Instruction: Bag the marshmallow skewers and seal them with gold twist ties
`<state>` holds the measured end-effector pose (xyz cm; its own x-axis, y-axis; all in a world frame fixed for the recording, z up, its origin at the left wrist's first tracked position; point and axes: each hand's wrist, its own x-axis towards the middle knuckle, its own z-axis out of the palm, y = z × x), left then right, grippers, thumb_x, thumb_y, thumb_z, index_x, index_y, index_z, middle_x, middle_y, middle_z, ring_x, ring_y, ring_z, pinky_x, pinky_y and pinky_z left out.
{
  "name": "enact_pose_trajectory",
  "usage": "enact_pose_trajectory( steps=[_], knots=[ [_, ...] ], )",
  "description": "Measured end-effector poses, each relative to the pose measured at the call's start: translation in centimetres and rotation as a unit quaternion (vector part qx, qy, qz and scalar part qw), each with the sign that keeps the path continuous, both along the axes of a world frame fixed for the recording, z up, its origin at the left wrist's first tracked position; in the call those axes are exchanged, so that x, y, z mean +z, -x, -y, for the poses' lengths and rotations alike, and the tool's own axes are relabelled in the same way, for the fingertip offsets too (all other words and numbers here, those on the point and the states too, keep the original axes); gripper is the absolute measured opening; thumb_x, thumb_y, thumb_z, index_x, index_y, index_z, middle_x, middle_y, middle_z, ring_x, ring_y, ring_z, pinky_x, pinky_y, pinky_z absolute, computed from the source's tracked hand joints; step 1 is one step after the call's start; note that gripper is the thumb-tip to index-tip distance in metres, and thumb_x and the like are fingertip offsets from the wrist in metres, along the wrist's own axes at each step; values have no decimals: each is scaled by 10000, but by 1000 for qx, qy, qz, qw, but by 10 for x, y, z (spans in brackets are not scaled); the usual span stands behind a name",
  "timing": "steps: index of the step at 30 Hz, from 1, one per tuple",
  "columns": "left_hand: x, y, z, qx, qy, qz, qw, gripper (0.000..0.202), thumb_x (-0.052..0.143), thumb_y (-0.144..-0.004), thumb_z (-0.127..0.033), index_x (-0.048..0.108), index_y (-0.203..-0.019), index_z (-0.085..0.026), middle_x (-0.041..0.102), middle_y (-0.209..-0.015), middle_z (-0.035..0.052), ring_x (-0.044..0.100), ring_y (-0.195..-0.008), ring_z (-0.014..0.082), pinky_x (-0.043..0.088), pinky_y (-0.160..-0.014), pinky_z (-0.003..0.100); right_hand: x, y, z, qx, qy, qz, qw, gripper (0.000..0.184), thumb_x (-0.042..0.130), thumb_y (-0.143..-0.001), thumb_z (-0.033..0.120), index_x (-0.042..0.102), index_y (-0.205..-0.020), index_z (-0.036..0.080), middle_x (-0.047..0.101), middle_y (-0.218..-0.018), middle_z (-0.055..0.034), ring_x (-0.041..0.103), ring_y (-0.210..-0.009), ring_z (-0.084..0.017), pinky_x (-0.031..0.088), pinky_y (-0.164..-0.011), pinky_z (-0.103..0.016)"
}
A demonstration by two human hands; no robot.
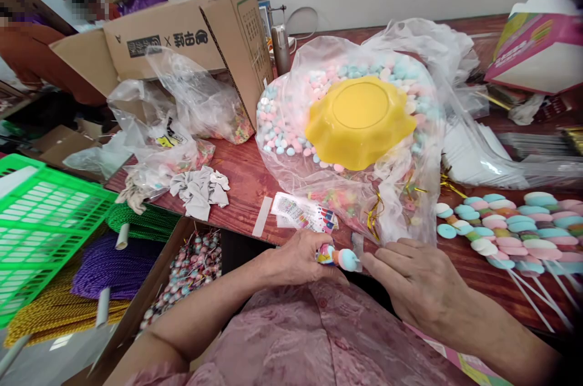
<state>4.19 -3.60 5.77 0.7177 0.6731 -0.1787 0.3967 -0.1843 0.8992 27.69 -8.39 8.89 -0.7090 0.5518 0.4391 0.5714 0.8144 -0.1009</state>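
Note:
Close to my body, at the table's front edge, my left hand [303, 258] is closed around a small marshmallow skewer [348, 260] in a printed clear wrapper. A blue-and-white marshmallow shows at its right end; the left part is hidden by my fingers. The curled fingers of my right hand [410, 277] pinch the skewer's right end, where a thin pale piece, seemingly the stick, meets them. Just beyond my left hand lie flat printed wrappers [303, 213]. Several marshmallow skewers [514, 231] with white sticks are piled on the right.
A yellow scalloped bowl [362, 122] lies upside down on a large clear bag of marshmallows [282, 125]. Back left are a cardboard box [182, 40] and bags of candy. Below left stand a green basket [59, 222], twisted ties [113, 267] and a box of wrapped skewers [194, 270]. Another person is far left.

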Motion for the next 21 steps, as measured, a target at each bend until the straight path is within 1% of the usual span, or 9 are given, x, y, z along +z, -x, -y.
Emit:
enact_pose_trajectory(
  steps=[2, 4, 7, 9, 11, 14, 18, 21],
  knots=[
    [1, 0, 0, 8, -7, -16, 1000, 252, 825, -715, -324, 647, -791, -163, 544, -678, -66, 458, -633, 88, 351, -602, 201, -2, 5, 1, 5, 7, 12, 1000, 308, 363, -882, -10, 577, -1023, 161, 597, -741, -22, 510, -623, -164, 388, -610, -317],
    [1, -1, 0, 15, -31, -34, 999, 259, 825, -714, -336, 645, -791, -166, 548, -675, -66, 461, -632, 91, 334, -603, 211, -4, 9, 0, 10, 10, 12, 1000, 305, 368, -870, -16, 575, -1020, 150, 588, -732, -19, 496, -596, -162, 366, -590, -315],
    [4, -2, 0, 13, -52, -57, 997, 269, 827, -719, -350, 638, -775, -168, 539, -662, -66, 467, -631, 98, 310, -592, 220, -1, 11, -5, 20, 11, 8, 1000, 292, 356, -873, -16, 573, -991, 140, 579, -723, -20, 496, -585, -162, 356, -577, -312],
    [7, -3, 0, 22, -45, -69, 996, 288, 846, -699, -347, 629, -762, -169, 530, -653, -67, 466, -625, 101, 302, -579, 221, 2, 7, -9, 19, -3, -8, 1000, 290, 354, -876, -17, 574, -986, 137, 582, -725, -19, 512, -604, -162, 375, -586, -309],
    [10, -2, 0, 40, -29, -69, 996, 300, 858, -689, -345, 626, -768, -171, 538, -652, -69, 472, -621, 103, 314, -580, 219, 4, 0, -11, 6, -24, -36, 999, 292, 376, -875, -19, 579, -1021, 131, 601, -742, -16, 538, -638, -156, 397, -604, -305],
    [13, 1, 0, 50, -16, -53, 997, 279, 840, -720, -351, 638, -800, -176, 579, -681, -63, 506, -645, 107, 350, -607, 214, 3, -9, -12, -9, -37, -48, 998, 303, 403, -877, -22, 580, -1074, 127, 619, -765, -11, 552, -667, -147, 405, -621, -301],
    [12, -1, 3, 50, -50, -84, 994, 329, 824, -723, -433, 644, -795, -166, 581, -680, -48, 489, -646, 108, 337, -607, 215, -1, -5, -7, 12, -27, -23, 999, 276, 381, -900, -3, 586, -1036, 123, 597, -748, -19, 518, -656, -157, 387, -617, -316],
    [7, -7, 5, 49, -65, -80, 993, 309, 815, -731, -415, 645, -786, -163, 577, -667, -53, 475, -629, 96, 320, -606, 215, -4, 6, -5, 21, -17, -15, 1000, 273, 361, -907, 1, 589, -968, 138, 580, -729, -25, 489, -640, -169, 363, -613, -334]
  ],
)
